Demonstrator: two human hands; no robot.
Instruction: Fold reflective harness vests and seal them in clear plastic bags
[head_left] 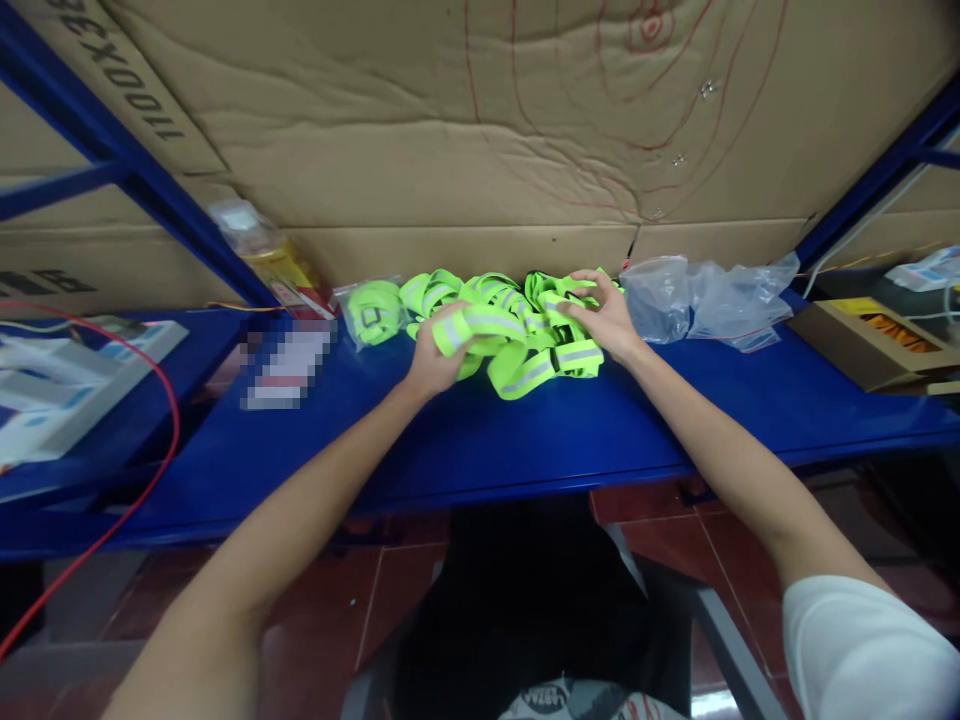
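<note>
A heap of neon yellow-green straps with silver reflective stripes and black buckles lies at the back of the blue table (360, 440). My left hand (437, 352) is closed on a reflective strap (484, 325), which loops out toward the right. At the heap's right side, my right hand (609, 315) has its fingers bent around part of the straps, near a black buckle (564, 333). A bundled strap in a clear bag (375, 312) sits just left of my left hand.
Clear plastic bags (656, 298) lie right of the heap. Farther right stands an open cardboard box (877, 345). A bottle with a yellow label (274, 260) and a blurred paper (289, 365) are at left. Behind rises a cardboard wall (450, 180) between blue posts.
</note>
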